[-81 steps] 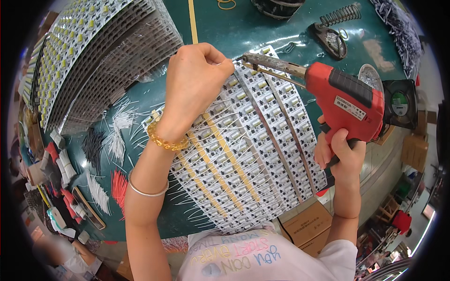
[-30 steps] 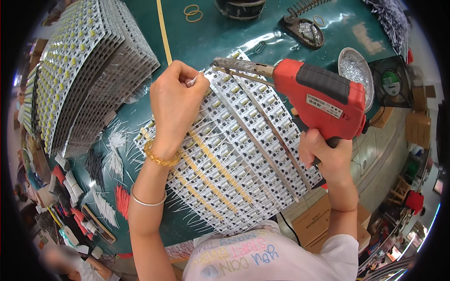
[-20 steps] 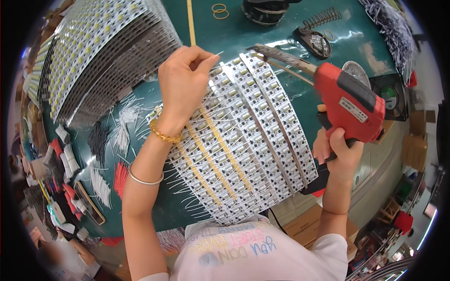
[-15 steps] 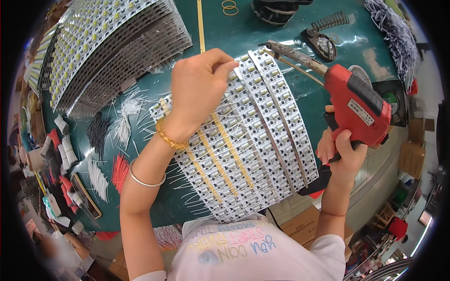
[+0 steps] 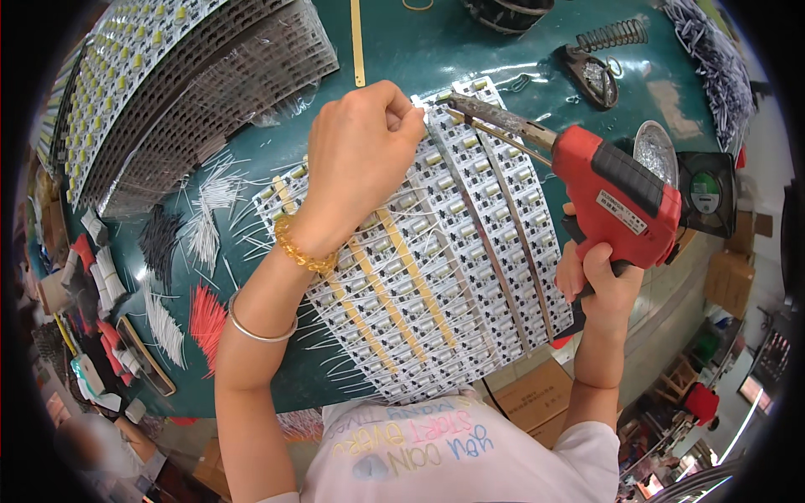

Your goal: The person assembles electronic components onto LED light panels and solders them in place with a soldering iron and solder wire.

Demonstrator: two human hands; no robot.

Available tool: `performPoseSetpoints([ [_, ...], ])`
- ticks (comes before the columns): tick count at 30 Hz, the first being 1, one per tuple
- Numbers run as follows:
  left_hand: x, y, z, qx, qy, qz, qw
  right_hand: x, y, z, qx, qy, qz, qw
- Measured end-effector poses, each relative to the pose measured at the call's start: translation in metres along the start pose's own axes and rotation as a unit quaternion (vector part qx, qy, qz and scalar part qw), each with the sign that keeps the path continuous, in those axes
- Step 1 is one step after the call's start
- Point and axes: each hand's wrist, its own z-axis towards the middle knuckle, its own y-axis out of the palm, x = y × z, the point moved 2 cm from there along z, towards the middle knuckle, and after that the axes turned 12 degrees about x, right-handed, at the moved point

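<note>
A panel of white circuit boards [image 5: 524,251], set with rows of small components, lies on the green table. Thin white wires and yellow strips [image 5: 417,277] run across its left part. At the panel's far edge my left hand [image 5: 356,151] is closed in a pinch, with thumb and forefinger together; what they hold is too small to make out. My right hand [image 5: 612,281] is wrapped round the handle of a red soldering gun [image 5: 616,189]. The gun's metal barrel points left, and its tip lies just right of the left fingertips, over the panel's far edge.
Stacked board panels [image 5: 226,109] fill the far left. Bundles of white wires [image 5: 205,226], black wires [image 5: 159,239] and red wires [image 5: 205,318] lie left of my arm. At far right are a soldering iron stand [image 5: 595,80], a metal dish [image 5: 656,155] and a fan [image 5: 704,194].
The soldering gun has moved left and slightly down, bringing its tip close to my left fingertips. My left hand keeps its pinch near the panel's far edge. The view has shifted slightly.
</note>
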Motion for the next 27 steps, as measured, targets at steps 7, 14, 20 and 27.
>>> performPoseSetpoints([
  [7,-0.0024,-0.0005,0.0020,-0.016,-0.021,-0.009,1.000,0.0003,0.0095,0.0025,0.033,-0.040,-0.030,0.998],
  [14,-0.0013,-0.0001,0.0019,-0.014,-0.014,-0.010,1.000,0.0052,0.0013,0.0029,0.015,-0.015,-0.004,1.000],
  [20,-0.0011,0.0005,0.0015,-0.010,-0.004,-0.007,1.000,0.0046,0.0008,0.0018,0.004,0.001,0.012,1.000],
  [27,-0.0008,0.0002,0.0014,-0.014,-0.013,-0.003,1.000,-0.0036,0.0077,0.0005,0.047,-0.039,-0.031,0.998],
])
